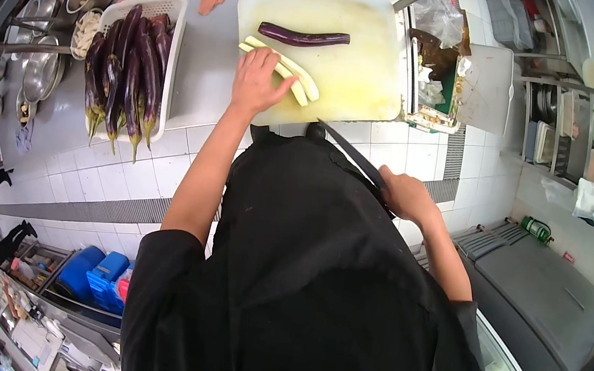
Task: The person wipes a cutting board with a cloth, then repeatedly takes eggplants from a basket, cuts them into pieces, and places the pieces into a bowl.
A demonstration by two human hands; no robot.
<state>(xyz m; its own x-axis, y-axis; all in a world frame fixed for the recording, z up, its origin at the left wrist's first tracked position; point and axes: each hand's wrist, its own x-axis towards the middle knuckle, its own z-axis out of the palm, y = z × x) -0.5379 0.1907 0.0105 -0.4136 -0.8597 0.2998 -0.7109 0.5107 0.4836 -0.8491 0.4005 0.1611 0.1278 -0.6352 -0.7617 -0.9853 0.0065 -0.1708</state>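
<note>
My left hand (257, 79) presses pale halved eggplant (298, 74) onto the cutting board (365, 67), fingers slightly spread; my right hand (407, 195) has its fingers wrapped around the knife (354, 153) beside the board's near edge.

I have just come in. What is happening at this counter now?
A person rests the left hand on pale cut strips lying on a cutting board. The right hand holds a knife beyond the board's near edge. One purple eggplant piece lies farther up the board, and whole eggplants fill a white basket to the left.
</note>
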